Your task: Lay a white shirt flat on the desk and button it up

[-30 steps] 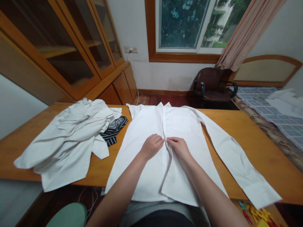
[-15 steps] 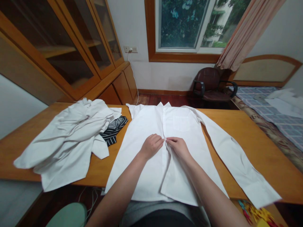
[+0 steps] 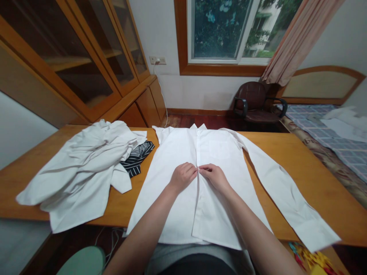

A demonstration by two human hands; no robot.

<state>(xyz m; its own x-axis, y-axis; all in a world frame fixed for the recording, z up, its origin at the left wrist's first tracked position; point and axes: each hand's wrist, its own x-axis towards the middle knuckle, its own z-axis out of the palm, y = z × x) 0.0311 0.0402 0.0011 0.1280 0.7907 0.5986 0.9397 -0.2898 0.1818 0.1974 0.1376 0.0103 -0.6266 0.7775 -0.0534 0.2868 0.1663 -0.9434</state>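
A white long-sleeved shirt [image 3: 177,206] lies front up across the table, collar at the far edge and hem toward me. Its right-side sleeve stretches diagonally down over the wood, while the left-side sleeve is mostly out of sight. My left hand [image 3: 184,177] pinches the shirt's front edge at mid-length. Fingertip to fingertip with it, my right hand [image 3: 214,176] pinches the opposite front edge. Any button between the fingers is too small to make out. Below the hands the two front panels lie loosely overlapped.
Crumpled white garments [image 3: 86,164] are heaped on the left of the wooden table [image 3: 323,191], over a black striped cloth [image 3: 134,160]. A green stool [image 3: 83,261] stands below the front edge. Beyond the table are a chair [image 3: 252,101] and a bed [image 3: 323,122].
Both hands have stayed at the placket, the right one shifting slightly left. The lower right front panel now lies flatter and a little farther left.
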